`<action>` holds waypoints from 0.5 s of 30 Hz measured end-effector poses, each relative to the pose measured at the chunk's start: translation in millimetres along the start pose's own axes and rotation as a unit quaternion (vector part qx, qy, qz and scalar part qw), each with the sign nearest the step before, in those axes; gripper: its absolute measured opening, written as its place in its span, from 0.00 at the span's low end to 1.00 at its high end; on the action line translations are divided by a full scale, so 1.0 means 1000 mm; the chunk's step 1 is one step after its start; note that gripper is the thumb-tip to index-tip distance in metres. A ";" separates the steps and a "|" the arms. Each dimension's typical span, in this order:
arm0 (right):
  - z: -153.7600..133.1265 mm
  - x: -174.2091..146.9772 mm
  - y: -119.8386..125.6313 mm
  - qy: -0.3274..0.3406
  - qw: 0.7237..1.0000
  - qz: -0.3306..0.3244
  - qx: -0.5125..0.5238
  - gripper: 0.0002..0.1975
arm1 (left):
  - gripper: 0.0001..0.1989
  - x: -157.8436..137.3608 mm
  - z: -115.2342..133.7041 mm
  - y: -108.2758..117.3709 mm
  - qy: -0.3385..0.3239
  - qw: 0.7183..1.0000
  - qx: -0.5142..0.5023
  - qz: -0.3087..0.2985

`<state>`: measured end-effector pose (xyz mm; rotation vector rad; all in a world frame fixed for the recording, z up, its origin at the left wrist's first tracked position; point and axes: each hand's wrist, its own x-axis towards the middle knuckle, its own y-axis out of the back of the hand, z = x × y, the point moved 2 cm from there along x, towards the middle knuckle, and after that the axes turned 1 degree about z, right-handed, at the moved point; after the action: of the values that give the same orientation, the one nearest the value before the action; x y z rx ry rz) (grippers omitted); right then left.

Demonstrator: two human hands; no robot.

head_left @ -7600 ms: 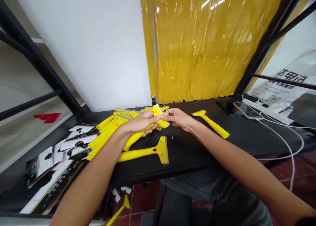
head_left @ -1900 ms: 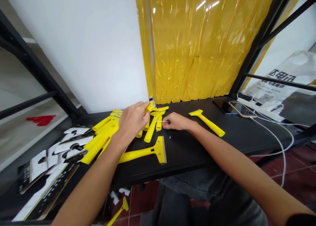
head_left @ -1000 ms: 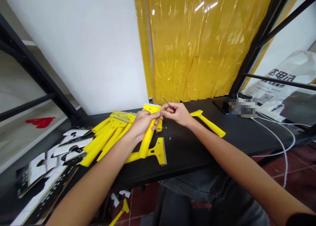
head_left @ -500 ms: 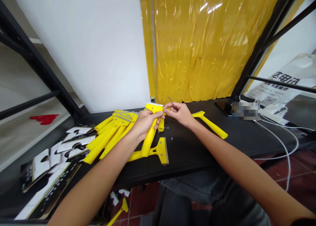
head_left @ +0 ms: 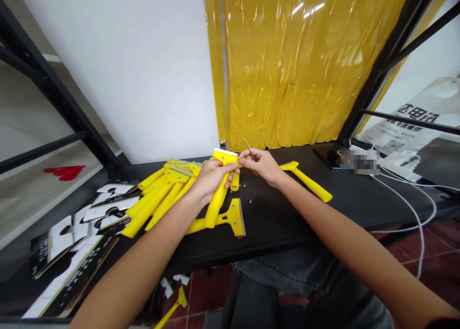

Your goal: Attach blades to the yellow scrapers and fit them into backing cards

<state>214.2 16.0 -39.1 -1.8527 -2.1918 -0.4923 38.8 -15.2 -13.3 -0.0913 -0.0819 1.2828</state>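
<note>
The left hand (head_left: 212, 176) grasped a yellow scraper (head_left: 217, 202) near its head, above the middle of the black tabletop (head_left: 283, 218); the right hand (head_left: 261, 166) pinched a slim metal tool (head_left: 246, 143) at the head's right end. Done well, this close fingertip work probably called for a steady left grip — clear of the pale blade edge (head_left: 225, 151) — and small, controlled right-hand movements, without knocking the tiny metal bits (head_left: 250, 201) nearby. The scraper looked smooth, its thick handle slanting near-left, its head flaring at the far end.
</note>
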 end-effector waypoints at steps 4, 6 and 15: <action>-0.002 0.000 0.001 0.010 1.000 -0.009 -0.018 0.20 | 0.07 0.001 -0.001 0.001 -0.007 1.000 0.024 0.006; -0.004 0.000 0.001 0.023 0.999 -0.005 -0.034 0.20 | 0.08 0.001 -0.002 0.001 -0.015 0.999 0.034 0.012; -0.003 -0.002 -0.005 -0.059 0.997 0.015 0.041 0.21 | 0.07 0.000 -0.001 0.000 -0.053 0.996 0.063 0.021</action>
<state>209.8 12.2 -37.5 -1.9131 -2.2185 -0.2912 39.0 -15.7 -13.9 0.0840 -0.0904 1.3315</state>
